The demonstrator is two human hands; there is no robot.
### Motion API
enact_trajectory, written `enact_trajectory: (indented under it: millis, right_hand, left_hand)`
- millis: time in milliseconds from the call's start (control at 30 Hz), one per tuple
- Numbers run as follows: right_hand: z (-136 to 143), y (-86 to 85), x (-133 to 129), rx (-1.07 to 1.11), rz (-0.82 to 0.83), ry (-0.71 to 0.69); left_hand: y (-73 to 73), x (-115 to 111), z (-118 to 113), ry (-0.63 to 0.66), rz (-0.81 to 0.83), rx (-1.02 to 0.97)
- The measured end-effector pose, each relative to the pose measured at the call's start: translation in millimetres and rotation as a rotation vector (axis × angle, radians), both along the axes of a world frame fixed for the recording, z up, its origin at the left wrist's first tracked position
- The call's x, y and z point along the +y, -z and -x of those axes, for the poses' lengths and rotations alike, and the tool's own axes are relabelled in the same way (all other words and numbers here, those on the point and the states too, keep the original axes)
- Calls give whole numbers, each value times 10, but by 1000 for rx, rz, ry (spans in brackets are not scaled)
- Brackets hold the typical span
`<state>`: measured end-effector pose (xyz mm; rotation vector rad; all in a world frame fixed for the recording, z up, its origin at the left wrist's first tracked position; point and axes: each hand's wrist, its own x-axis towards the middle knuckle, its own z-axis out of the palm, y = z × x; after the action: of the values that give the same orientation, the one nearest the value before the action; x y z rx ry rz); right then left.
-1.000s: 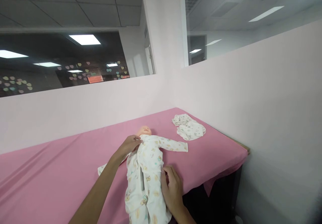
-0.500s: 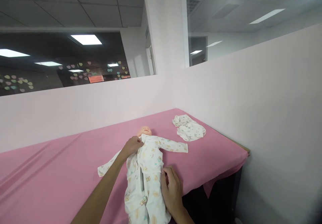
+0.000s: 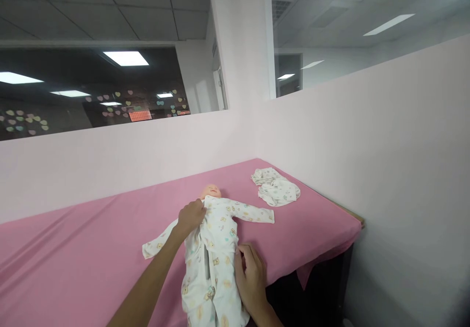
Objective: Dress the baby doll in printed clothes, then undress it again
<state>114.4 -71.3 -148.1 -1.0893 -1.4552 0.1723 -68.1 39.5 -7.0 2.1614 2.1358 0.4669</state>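
Note:
A baby doll (image 3: 212,190) lies on its back, its head showing above a white printed garment (image 3: 222,234) with long sleeves spread to both sides. The garment's front is partly open below the chest. My left hand (image 3: 192,215) is closed on the garment near the collar, just below the doll's head; its fingertips are partly hidden. My right hand (image 3: 251,276) rests against the garment's right edge at leg height, with curled fingers pressed at the cloth.
A pink cloth (image 3: 121,248) covers the table. Folded white printed clothes (image 3: 279,191) lie at the back right, near the wall. Walls with windows stand behind and to the right. The table's edge drops off at the lower right.
My left hand has shifted slightly left along the collar, and the collar cloth has moved a little with it. My right hand has stayed in place.

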Motion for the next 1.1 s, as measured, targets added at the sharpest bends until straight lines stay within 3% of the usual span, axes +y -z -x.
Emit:
enact_trajectory:
  millis: [233,500,700,1100]
  right_hand:
    - [3,-11,-5,-1,5,7]
    - [4,5,-21,-7,23,1]
    - [4,3,-28,-11,23,1]
    - [10,8,-26,-26,43,11]
  left_hand:
    - [-21,25,-87,27,2,78]
    - [-104,-158,-150,154,31,-189]
    - [-170,-403,-54,153,64,-259]
    - [-211,-573,98,171,188,-291]
